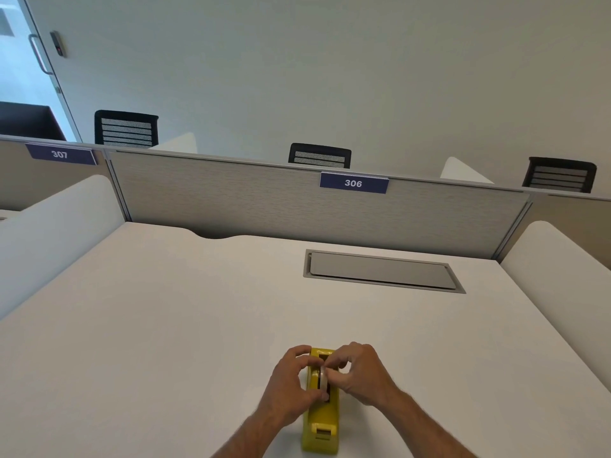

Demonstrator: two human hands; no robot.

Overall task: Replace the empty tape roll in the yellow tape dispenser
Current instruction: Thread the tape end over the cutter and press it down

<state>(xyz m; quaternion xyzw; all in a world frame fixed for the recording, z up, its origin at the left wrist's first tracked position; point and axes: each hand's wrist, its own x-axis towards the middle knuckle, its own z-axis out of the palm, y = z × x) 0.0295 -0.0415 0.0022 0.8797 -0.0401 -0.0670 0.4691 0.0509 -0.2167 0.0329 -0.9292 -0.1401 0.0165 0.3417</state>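
Note:
The yellow tape dispenser [320,424] stands on the white desk [165,325] near the front edge, its cutter end toward me. A pale tape roll [323,378] sits edge-up in the dispenser's slot. My left hand [291,385] wraps the dispenser's left side, thumb and fingers touching the roll. My right hand [358,371] comes from the right, and its fingertips pinch the top of the roll. Most of the roll is hidden by my fingers and the dispenser's walls.
A grey cable hatch [380,271] is set into the desk at the back right. A fabric partition [231,200] with a sign reading 306 closes the back. White side dividers [49,233] flank the desk. Black chairs [319,156] stand behind the partition.

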